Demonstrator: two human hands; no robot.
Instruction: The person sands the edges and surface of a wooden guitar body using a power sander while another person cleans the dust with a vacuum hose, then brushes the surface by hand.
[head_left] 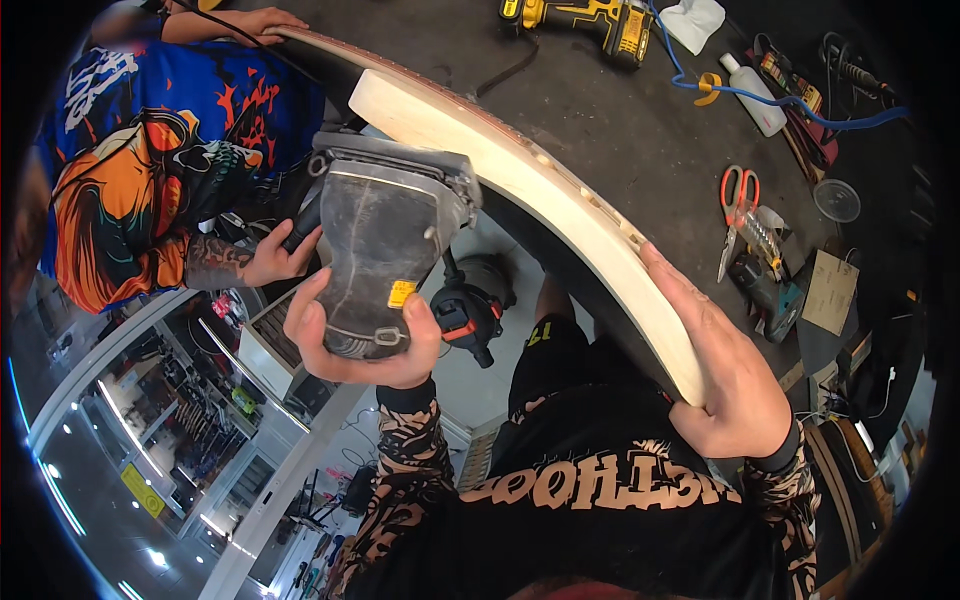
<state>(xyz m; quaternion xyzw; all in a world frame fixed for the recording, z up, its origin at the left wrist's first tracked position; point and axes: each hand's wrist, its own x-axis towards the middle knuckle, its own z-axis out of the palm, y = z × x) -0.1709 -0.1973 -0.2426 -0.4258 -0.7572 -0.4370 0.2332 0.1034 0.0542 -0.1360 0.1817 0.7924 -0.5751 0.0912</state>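
Note:
My left hand (375, 350) is wrapped round the near end of a dusty black power sander (385, 215), probably a belt sander, with a small yellow label. The sander's far end is at the side edge of a long pale wooden piece (540, 195); whether it touches cannot be made out. My right hand (735, 365) grips the wood's near right end, fingers along the outer side and thumb at the inner edge. A co-worker's hand (260, 22) rests at the far end of a thin reddish-brown strip along the wood. The co-worker's other hand (275, 255) holds a black tube-like part beside the sander.
On the dark bench (590, 110) lie a yellow-black cordless power tool (600, 25), orange-handled scissors (738, 205), a white bottle (755, 95), a blue cord (850, 122) and a teal tool (785, 300). A black-and-red machine (470, 310) stands on the floor below.

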